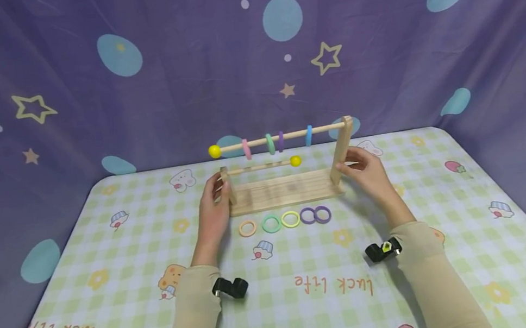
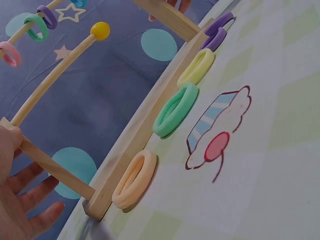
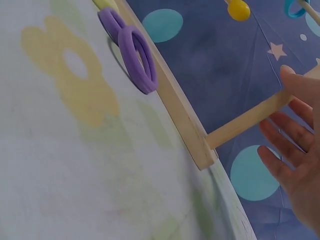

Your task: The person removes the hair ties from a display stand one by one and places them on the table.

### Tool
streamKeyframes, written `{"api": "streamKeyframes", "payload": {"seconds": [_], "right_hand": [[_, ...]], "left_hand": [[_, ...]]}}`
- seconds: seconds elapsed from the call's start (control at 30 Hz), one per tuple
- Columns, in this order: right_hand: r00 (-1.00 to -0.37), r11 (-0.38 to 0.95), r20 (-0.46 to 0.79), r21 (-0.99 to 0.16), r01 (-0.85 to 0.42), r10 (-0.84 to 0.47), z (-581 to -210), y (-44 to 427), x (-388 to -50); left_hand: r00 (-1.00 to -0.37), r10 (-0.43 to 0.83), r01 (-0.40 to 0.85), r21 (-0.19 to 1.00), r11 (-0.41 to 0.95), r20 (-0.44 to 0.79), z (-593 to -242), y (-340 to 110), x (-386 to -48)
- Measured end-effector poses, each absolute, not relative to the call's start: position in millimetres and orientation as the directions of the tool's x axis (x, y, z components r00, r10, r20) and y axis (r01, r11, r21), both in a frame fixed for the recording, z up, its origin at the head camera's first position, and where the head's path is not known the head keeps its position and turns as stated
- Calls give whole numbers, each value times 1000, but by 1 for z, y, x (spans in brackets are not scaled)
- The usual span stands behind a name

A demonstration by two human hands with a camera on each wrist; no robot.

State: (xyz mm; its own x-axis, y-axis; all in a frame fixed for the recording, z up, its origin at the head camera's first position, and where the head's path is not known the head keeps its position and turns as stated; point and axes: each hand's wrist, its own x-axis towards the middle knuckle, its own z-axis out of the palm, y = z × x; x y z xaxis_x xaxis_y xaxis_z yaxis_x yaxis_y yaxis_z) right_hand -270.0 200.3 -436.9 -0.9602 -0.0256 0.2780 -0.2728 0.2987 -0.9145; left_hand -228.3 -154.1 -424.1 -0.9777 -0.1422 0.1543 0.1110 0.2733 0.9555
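A wooden rack [image 1: 287,198] stands on the table, with a short post at the left and a tall post at the right. My left hand [image 1: 213,203] holds the short post [image 2: 57,167] between thumb and fingers. At the other end my right hand [image 1: 368,175] grips the tall post [image 3: 250,120], thumb in front and fingers behind. Pink [image 1: 246,149], green [image 1: 270,144], purple [image 1: 281,141] and blue [image 1: 309,135] hair ties hang on the upper rod. The lower rod [image 1: 260,167] is bare. Both rods end in yellow balls.
Along the rack's front lie orange [image 2: 135,180], green [image 2: 175,111] and yellow [image 2: 196,68] hair ties, then two purple hair ties [image 3: 137,60] that touch. A checked, printed cloth [image 1: 321,315] covers the table. Behind it hangs a purple curtain [image 1: 193,74].
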Motion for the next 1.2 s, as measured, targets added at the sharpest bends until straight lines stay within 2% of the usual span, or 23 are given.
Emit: {"api": "streamKeyframes", "payload": {"seconds": [0.53,0.87,1.0,1.2], "right_hand": [[-956,320,295,-905,-281,-5,-435,196,-268],[-956,240,291,-930,-279,17,-430,191,-265],[-961,215,276,-940,-263,33,-422,185,-258],[-948,224,314,-928,-298,39,-409,178,-249]], "left_hand": [[-974,-152,116,947,300,167,-423,-154,-227],[-957,-183,177,951,255,227,-415,-153,-223],[-930,-242,213,941,262,277,-394,-144,-209],[-855,-337,315,912,264,393,-372,-134,-194]]}}
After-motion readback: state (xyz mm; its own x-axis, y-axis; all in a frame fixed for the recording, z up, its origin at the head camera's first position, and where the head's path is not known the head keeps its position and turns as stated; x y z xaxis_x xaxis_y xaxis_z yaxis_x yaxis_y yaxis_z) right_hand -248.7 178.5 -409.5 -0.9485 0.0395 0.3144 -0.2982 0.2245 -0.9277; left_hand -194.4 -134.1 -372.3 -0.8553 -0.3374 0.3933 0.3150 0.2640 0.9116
